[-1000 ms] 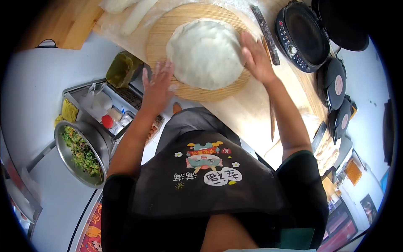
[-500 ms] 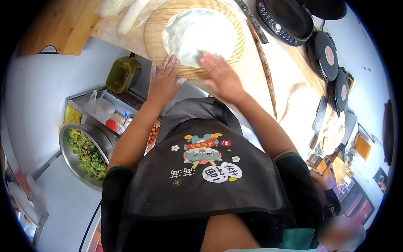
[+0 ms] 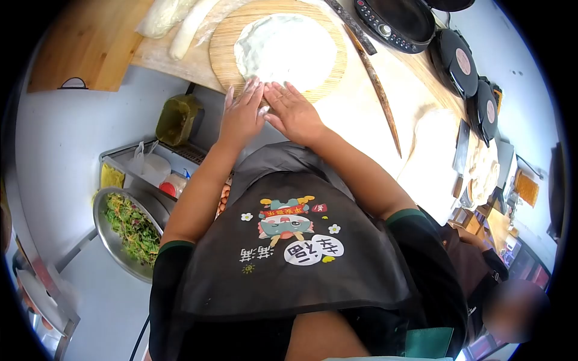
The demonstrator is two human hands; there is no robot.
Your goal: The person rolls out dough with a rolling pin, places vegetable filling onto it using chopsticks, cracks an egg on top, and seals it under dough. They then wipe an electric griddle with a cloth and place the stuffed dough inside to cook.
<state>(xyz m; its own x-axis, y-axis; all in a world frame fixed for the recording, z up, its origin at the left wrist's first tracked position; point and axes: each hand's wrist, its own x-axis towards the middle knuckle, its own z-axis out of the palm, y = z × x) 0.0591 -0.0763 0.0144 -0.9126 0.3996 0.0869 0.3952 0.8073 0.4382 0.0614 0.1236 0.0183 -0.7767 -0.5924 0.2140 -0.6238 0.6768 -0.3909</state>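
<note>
A thin round sheet of dough (image 3: 289,53) lies on a round bamboo board (image 3: 341,57) at the top of the view. At its near edge rests my left hand (image 3: 242,115), floury, its fingers stretched forward over the board's rim. Close beside it, my right hand (image 3: 293,113) lies flat with fingers extended, touching the dough's near edge. The two hands nearly meet, and neither grips anything.
A long tapered rolling stick (image 3: 378,90) and a dark flat bar (image 3: 352,25) lie right of the board. Electric griddles (image 3: 454,63) line the right side, near a knife (image 3: 462,147). A steel bowl of chopped greens (image 3: 129,228) stands lower left.
My right hand has slid left along the dough's near edge and now sits next to my left hand. The left hand stays at the board's near rim. The view has shifted slightly.
</note>
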